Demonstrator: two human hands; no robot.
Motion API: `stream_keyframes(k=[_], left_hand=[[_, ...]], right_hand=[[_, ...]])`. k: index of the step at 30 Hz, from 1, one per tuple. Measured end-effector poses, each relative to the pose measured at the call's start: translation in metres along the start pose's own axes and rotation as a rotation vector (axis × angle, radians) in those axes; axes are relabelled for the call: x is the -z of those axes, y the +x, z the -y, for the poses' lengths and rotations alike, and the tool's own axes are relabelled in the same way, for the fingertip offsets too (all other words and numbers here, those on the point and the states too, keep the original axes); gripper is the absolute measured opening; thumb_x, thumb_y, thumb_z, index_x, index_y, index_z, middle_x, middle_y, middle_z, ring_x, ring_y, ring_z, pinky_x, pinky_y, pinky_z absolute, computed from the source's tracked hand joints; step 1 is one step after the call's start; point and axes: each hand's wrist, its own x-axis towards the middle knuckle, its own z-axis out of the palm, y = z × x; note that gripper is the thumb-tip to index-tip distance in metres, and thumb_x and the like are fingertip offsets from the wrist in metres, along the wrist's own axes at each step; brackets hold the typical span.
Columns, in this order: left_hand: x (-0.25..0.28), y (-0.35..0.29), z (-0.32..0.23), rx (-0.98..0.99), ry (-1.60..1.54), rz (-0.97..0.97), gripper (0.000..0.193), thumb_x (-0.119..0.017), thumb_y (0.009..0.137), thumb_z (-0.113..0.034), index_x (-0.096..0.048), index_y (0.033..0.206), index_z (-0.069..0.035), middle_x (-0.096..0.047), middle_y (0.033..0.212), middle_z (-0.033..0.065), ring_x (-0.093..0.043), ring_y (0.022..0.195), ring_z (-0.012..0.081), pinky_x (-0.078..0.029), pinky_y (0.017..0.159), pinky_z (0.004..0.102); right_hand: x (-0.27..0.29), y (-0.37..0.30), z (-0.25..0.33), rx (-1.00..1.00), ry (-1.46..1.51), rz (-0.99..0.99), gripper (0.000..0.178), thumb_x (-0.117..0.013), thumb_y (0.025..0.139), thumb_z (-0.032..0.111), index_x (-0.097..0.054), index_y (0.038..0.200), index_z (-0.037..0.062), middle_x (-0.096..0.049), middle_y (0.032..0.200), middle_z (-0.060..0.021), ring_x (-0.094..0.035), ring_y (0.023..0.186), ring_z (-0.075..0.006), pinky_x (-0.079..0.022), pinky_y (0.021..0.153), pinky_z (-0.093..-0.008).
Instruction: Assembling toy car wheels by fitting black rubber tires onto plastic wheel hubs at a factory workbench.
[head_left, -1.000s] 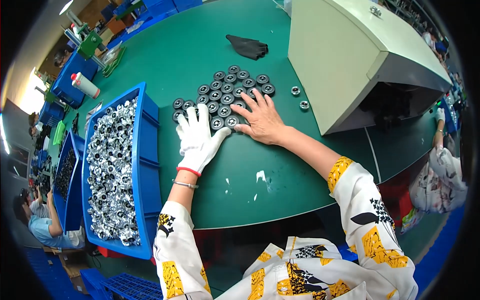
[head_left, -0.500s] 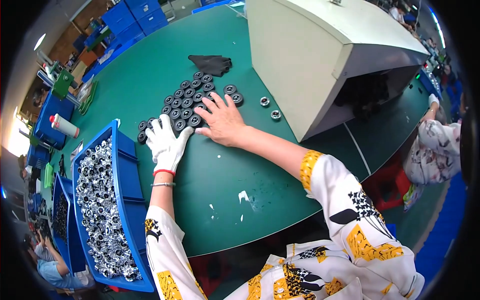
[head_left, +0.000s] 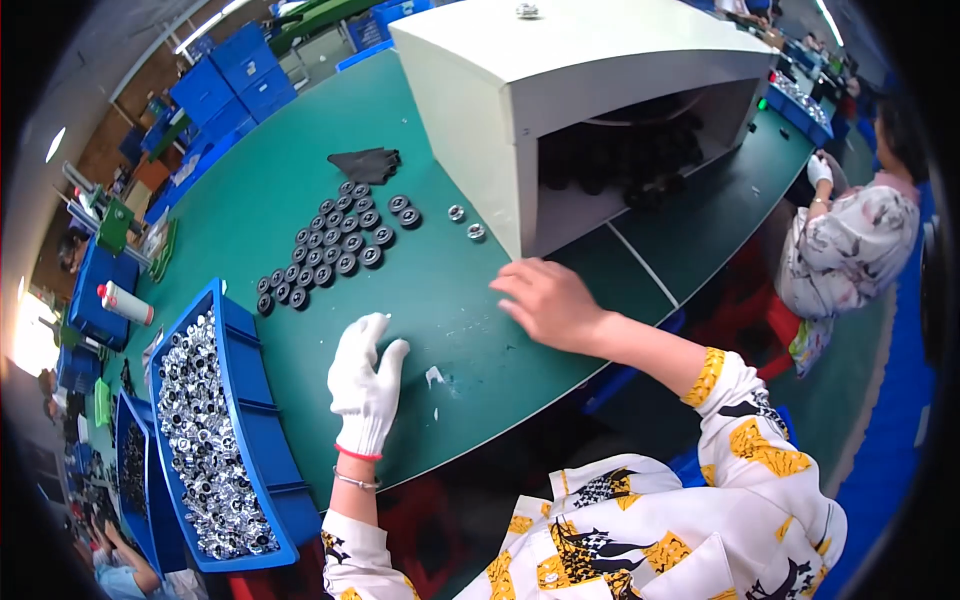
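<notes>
My left hand (head_left: 366,388), in a white glove, hovers over or rests on the near part of the green table, thumb apart from the fingers and nothing visible in it. Bare and slightly blurred, my right hand (head_left: 552,304) is in front of the pale box's near corner, fingers apart, with no object showing. Beyond both hands lies a close group of small black wheels (head_left: 351,242), flat on the table. Two small silver round parts (head_left: 475,232) sit between the wheels and the box. A black cloth or glove (head_left: 365,166) lies behind the group.
At the left a blue bin (head_left: 262,400) holds many shiny silver parts. The large pale box (head_left: 460,125) stands open-fronted, dark pieces inside. A white bottle (head_left: 127,303) lies at the far left. Another person (head_left: 850,240) sits at the right by the table (head_left: 300,190).
Both hands have drawn back from the black wheels: the left toward the near edge, the right to the right. The view has turned right, showing more of the box's inside.
</notes>
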Motion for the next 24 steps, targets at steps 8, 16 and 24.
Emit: stream_keyframes(k=[8, 16, 24], left_hand=[[-0.074, 0.076, -0.042, -0.255, 0.078, 0.002, 0.042, -0.065, 0.081, -0.013, -0.057, 0.122, -0.011, -0.057, 0.125, 0.0139, -0.061, 0.096, 0.0270, -0.050, 0.082, 0.0337], [-0.130, 0.145, -0.057, -0.235, 0.210, 0.186, 0.030, -0.057, 0.081, -0.014, -0.054, 0.109, -0.004, -0.055, 0.106, 0.0151, -0.050, 0.098, 0.0374, -0.045, 0.084, 0.0436], [-0.134, 0.124, -0.062, -0.230, 0.148, 0.202, 0.020, -0.055, 0.083, -0.018, -0.061, 0.096, -0.005, -0.060, 0.094, 0.0156, -0.056, 0.091, 0.0337, -0.046, 0.078, 0.0417]], right_hand=[[0.044, -0.029, -0.080, -0.239, -0.128, -0.093, 0.021, -0.060, 0.081, 0.015, -0.063, 0.100, 0.0067, -0.059, 0.103, -0.0089, -0.057, 0.096, -0.0285, -0.046, 0.084, -0.0391], [0.001, 0.085, -0.140, -0.041, -0.521, 0.214, 0.028, -0.053, 0.079, 0.018, -0.064, 0.102, 0.0065, -0.059, 0.115, -0.0092, -0.049, 0.112, -0.0279, -0.038, 0.093, -0.0435], [-0.086, 0.137, -0.191, -0.028, -0.385, -0.256, 0.029, -0.052, 0.081, 0.018, -0.063, 0.106, 0.0076, -0.060, 0.114, -0.0100, -0.051, 0.111, -0.0261, -0.039, 0.093, -0.0445]])
